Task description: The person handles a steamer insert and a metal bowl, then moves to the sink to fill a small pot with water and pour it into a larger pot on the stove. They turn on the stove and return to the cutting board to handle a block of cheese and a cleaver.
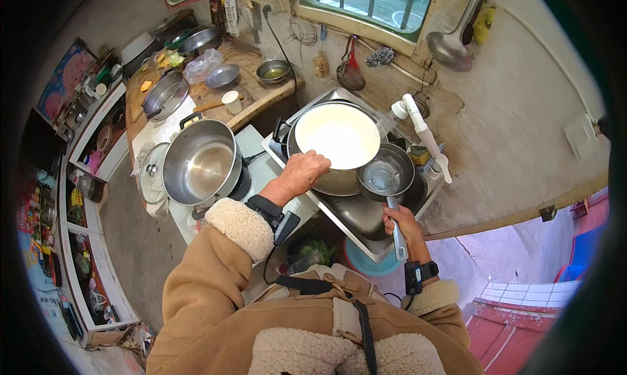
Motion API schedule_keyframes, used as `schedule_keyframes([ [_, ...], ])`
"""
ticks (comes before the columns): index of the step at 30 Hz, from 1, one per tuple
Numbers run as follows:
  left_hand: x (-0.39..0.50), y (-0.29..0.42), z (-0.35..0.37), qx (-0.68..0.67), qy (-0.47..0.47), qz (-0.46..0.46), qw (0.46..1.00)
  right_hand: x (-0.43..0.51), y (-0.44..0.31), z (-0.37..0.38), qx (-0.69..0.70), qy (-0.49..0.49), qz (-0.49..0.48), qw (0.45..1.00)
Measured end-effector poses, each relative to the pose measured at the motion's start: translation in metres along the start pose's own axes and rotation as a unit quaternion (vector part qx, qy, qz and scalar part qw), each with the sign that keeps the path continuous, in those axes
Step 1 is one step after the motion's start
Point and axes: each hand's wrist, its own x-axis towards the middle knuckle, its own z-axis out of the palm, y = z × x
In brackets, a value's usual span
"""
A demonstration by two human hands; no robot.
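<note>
My left hand (306,171) grips the near rim of a white round basin (338,136), which is tilted over a large metal pot (338,183) in the left part of the sink (352,228). In my right hand (402,221) is the grey handle of a small dark saucepan (386,171), held over the right part of the sink beside the basin. Its inside looks wet. The white faucet (420,122) reaches over from behind. Whether the basin touches the pot cannot be told.
Left of the sink, a large steel pot (200,162) stands on a cooker, beside a glass lid (153,171). The wooden counter (254,98) bears a paper cup (231,102), a steamer pot (166,94) and bowls. A ladle (449,49) and a strainer (351,73) hang on the wall.
</note>
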Motion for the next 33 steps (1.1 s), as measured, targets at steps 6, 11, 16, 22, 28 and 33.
schedule_keyframes([
  [6, -0.019, -0.004, -0.011, 0.004, 0.005, -0.023, 1.000, 0.015, -0.006, 0.009, -0.025, -0.018, -0.005, 1.000],
  [11, -0.041, -0.011, -0.014, 0.022, 0.008, -0.044, 0.999, 0.027, -0.012, 0.015, -0.025, -0.041, 0.004, 0.999],
  [16, -0.062, -0.019, -0.014, 0.044, -0.025, -0.068, 0.996, 0.037, -0.019, 0.020, -0.030, -0.050, 0.003, 0.998],
  [22, -0.072, -0.026, -0.006, 0.057, -0.036, -0.065, 0.996, 0.040, -0.042, 0.029, -0.054, -0.053, -0.013, 0.997],
  [28, -0.060, -0.023, 0.012, 0.054, -0.037, -0.034, 0.997, 0.038, -0.071, 0.036, -0.102, -0.046, -0.046, 0.993],
  [33, -0.046, -0.019, 0.024, 0.043, -0.025, -0.012, 0.999, 0.040, -0.084, 0.035, -0.142, -0.017, -0.057, 0.988],
])
